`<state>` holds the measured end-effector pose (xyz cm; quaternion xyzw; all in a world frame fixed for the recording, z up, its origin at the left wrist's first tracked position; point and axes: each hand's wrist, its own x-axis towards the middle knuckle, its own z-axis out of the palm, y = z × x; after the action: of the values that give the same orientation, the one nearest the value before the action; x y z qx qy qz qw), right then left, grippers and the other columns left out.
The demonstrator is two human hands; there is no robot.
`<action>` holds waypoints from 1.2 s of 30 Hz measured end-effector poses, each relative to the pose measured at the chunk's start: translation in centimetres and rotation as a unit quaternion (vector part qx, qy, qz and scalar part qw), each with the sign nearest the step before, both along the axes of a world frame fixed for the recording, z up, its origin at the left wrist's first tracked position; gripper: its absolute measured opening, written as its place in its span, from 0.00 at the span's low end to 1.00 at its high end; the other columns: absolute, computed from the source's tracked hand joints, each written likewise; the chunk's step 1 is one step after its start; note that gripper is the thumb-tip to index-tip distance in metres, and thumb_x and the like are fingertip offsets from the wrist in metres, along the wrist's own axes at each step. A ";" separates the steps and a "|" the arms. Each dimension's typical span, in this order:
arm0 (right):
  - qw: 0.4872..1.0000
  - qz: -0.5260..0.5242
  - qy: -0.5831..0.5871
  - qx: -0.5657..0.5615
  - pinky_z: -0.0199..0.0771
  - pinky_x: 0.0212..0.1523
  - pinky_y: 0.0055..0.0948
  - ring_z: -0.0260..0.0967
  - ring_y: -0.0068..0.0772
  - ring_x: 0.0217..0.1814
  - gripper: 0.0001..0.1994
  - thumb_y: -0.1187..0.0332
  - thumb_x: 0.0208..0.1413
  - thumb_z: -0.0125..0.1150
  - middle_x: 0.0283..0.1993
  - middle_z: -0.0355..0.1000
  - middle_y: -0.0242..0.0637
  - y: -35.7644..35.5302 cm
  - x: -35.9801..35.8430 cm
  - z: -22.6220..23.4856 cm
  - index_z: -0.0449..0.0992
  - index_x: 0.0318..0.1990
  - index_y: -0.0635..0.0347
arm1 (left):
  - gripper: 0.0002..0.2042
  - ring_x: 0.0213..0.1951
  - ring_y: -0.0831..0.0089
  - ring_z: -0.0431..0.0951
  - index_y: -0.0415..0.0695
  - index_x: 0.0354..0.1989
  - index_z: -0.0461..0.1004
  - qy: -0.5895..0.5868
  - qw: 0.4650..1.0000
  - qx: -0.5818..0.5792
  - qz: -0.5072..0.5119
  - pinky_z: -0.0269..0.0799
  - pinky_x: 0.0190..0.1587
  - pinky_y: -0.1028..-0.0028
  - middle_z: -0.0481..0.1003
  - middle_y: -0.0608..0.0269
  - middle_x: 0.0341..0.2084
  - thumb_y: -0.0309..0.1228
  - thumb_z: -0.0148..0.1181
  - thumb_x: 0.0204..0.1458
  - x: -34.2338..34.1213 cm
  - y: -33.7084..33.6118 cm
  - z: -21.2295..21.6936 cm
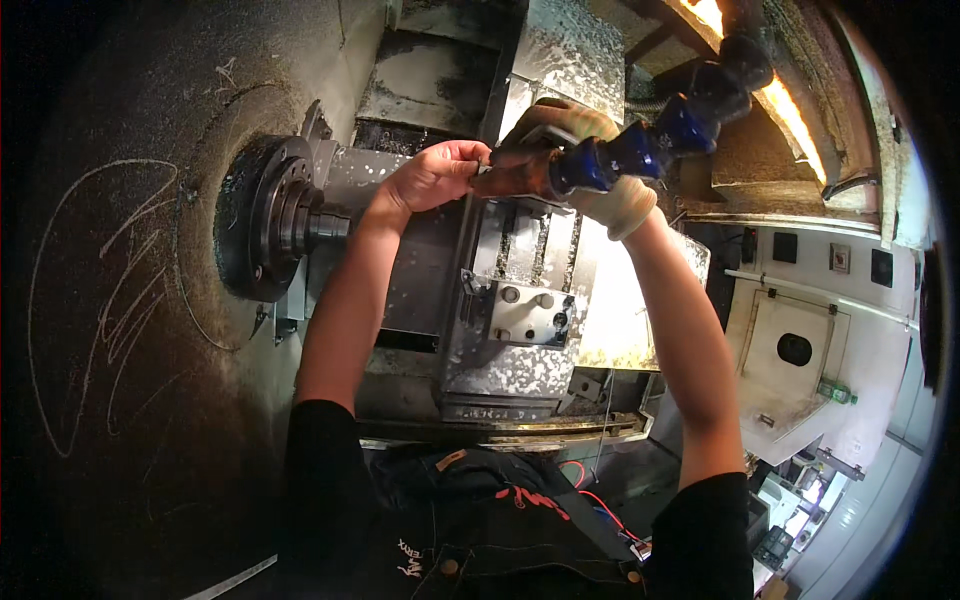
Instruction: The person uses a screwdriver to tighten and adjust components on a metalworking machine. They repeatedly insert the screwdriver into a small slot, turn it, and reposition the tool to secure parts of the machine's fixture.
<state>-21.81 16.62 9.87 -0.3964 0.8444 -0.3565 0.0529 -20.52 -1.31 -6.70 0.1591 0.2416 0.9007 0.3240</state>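
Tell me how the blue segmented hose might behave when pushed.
The blue segmented hose would likely bend joint by joint, being a chain of short, flared segments. It's probably light for its size, as the segments look like plastic. Its shiny surface may feel slippery.

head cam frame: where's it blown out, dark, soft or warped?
All head view: bright strip at upper right blown out; harsh glare on the pale panel by the right forearm; left wall mostly shadowed; gloved right hand looks slightly soft, detail at the left hand unclear; edges bow near the right rim.
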 end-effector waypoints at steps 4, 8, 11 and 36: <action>0.999 0.010 0.013 0.027 0.65 0.45 0.35 0.69 0.38 0.39 0.16 0.65 0.36 0.67 0.35 0.74 0.33 0.3 -0.5 -0.8 0.75 0.36 0.53 | 0.12 0.36 0.79 0.72 0.44 0.39 0.71 0.003 1.000 -0.012 0.006 0.64 0.42 0.75 0.73 0.70 0.32 0.34 0.61 0.47 0.0 -0.2 0.3; 0.999 -0.021 -0.033 0.012 0.63 0.48 0.33 0.67 0.36 0.40 0.17 0.68 0.37 0.66 0.36 0.72 0.34 1.0 0.1 -1.2 0.73 0.39 0.54 | 0.14 0.37 0.78 0.72 0.42 0.39 0.71 0.009 1.000 0.001 -0.021 0.64 0.44 0.75 0.74 0.69 0.32 0.35 0.63 0.45 -0.3 -0.1 0.7; 0.985 -0.060 -0.161 0.015 0.63 0.47 0.30 0.67 0.35 0.41 0.16 0.71 0.39 0.63 0.36 0.72 0.34 1.3 0.2 -2.3 0.72 0.40 0.54 | 0.16 0.37 0.78 0.72 0.41 0.38 0.70 -0.006 0.998 -0.001 -0.056 0.64 0.45 0.74 0.74 0.68 0.32 0.35 0.64 0.44 -1.0 0.0 -0.2; 0.961 0.013 -0.275 0.016 0.70 0.50 0.29 0.68 0.30 0.46 0.16 0.74 0.42 0.63 0.43 0.68 0.35 1.4 -0.8 -0.7 0.71 0.42 0.65 | 0.10 0.37 0.78 0.71 0.42 0.37 0.72 0.000 0.999 0.017 -0.045 0.65 0.45 0.76 0.73 0.68 0.33 0.34 0.58 0.51 -1.3 0.3 -0.8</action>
<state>-22.57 18.03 9.15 -0.2934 0.7976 -0.4377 0.2936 -21.77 -1.00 -7.55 0.1750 0.2186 0.8895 0.3611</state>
